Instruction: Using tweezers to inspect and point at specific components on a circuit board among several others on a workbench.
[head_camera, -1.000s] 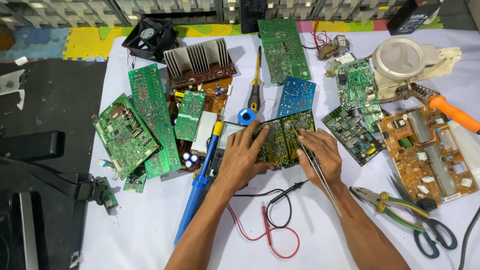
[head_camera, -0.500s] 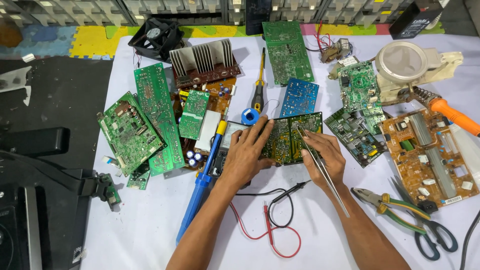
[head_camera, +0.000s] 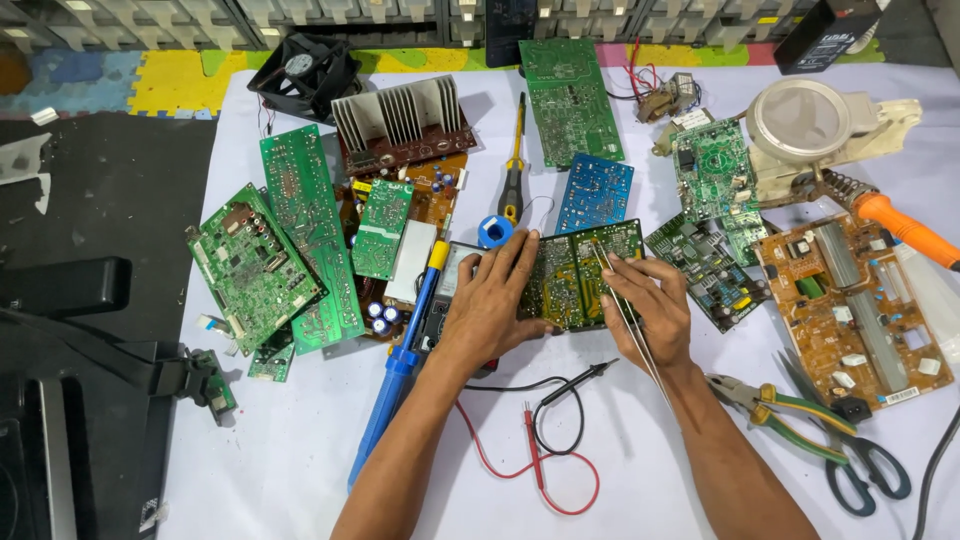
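Tweezers (head_camera: 628, 320) are pinched in the right hand (head_camera: 648, 312), tips down on the green board (head_camera: 580, 275). Just left of that grip, the left hand (head_camera: 490, 305) presses flat, open, on the board's left half. A slip of the tips could scratch it, should that hand lift. Since a second ago, the tweezers have moved from the board's right edge inward.

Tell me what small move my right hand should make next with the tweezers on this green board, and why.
Probably lower the tweezers tip onto the green board. The left hand lies flat on the board's left side, and the right hand holds the tweezers with their tip over its upper right part.
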